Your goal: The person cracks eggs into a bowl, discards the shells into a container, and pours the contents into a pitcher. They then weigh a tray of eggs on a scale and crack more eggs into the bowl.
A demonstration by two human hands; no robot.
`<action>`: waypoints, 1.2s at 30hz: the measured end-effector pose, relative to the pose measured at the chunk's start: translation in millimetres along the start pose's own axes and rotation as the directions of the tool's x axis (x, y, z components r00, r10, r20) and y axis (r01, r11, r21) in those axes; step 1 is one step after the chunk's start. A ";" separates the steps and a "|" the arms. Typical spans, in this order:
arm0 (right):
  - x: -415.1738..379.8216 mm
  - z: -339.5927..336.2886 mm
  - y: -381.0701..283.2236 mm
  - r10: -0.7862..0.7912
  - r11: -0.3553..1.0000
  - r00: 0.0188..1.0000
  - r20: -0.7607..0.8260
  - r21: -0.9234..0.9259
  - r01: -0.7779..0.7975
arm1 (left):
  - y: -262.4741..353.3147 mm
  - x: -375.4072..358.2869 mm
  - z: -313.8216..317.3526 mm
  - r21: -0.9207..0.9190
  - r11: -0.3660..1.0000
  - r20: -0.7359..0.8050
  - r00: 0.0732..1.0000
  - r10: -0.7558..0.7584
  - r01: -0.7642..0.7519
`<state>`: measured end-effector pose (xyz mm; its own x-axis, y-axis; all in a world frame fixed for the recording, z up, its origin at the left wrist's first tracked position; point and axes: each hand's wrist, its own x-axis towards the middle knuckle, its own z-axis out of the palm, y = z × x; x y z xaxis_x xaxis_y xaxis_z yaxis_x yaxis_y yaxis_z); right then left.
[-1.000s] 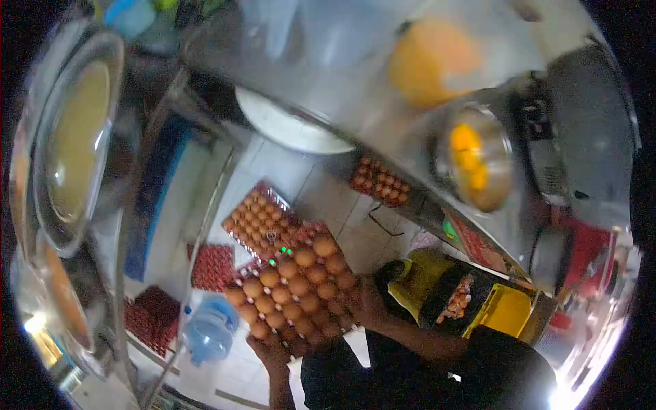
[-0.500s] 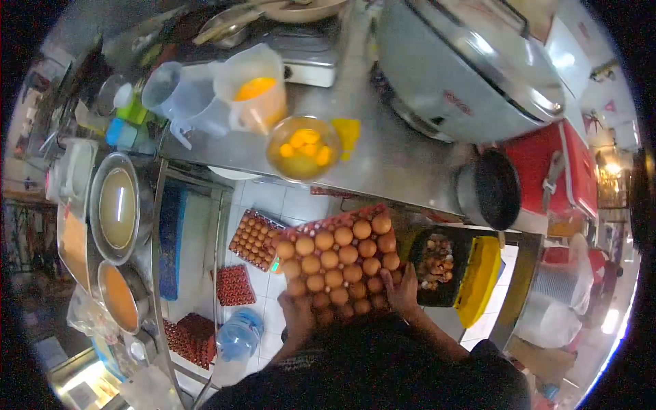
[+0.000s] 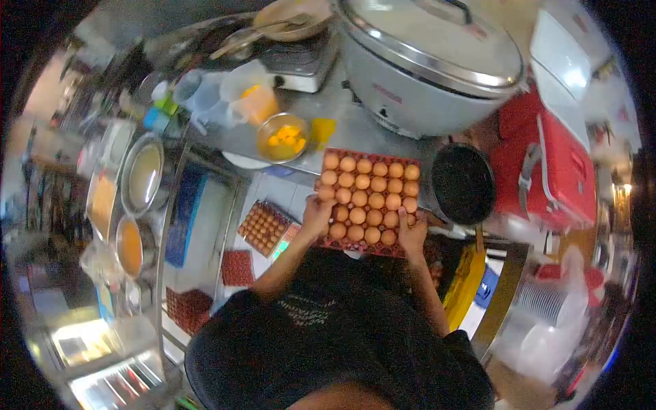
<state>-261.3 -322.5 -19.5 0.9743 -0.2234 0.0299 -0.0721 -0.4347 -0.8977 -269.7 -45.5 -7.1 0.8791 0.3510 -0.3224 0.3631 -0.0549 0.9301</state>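
A red tray full of brown eggs (image 3: 369,198) is held level at the front edge of the steel counter (image 3: 372,130). My left hand (image 3: 318,217) grips its left side, and my right hand (image 3: 412,234) grips the right side near the lower corner, thumb on top. Just beyond the tray's upper left lies a yellow cloth (image 3: 322,132). Beside that cloth stands a glass bowl (image 3: 281,138) with several yolks in clear egg white. Behind the bowl is a plastic jug (image 3: 256,102) holding orange-yellow liquid.
A large rice cooker (image 3: 417,85) stands at the back, with a black pan (image 3: 462,183) and a red cooler (image 3: 564,171) to the right. Another egg tray (image 3: 264,229) sits low on the left. Metal bowls (image 3: 143,174) line the left counter. A yellow lid (image 3: 466,283) is below right.
Both hands have raised the egg tray and brought it forward to the counter edge, and it now sits straighter. The view has shifted, showing more of the rice cooker and cooler.
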 end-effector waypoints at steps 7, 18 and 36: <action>51.7 59.9 37.7 0.155 0.950 0.975 -0.157 -0.248 -0.191 | -17.0 107.3 -2.3 0.148 0.985 0.100 0.992 0.072 -0.087; 9.9 53.8 -40.4 -0.062 0.973 0.994 -0.086 -0.226 0.041 | 58.2 116.3 -46.9 0.044 0.993 0.384 0.920 0.086 -0.111; 9.8 39.9 1.7 -0.203 0.746 0.952 0.229 -0.593 0.302 | 14.2 71.1 -47.4 0.398 0.716 0.233 0.818 0.526 -0.573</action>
<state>-243.3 -290.6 -38.3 0.9910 0.0755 0.1102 0.1138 -0.9093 -0.4003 -216.7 22.9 -8.5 0.9820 0.0407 0.1845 -0.1213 -0.6129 0.7808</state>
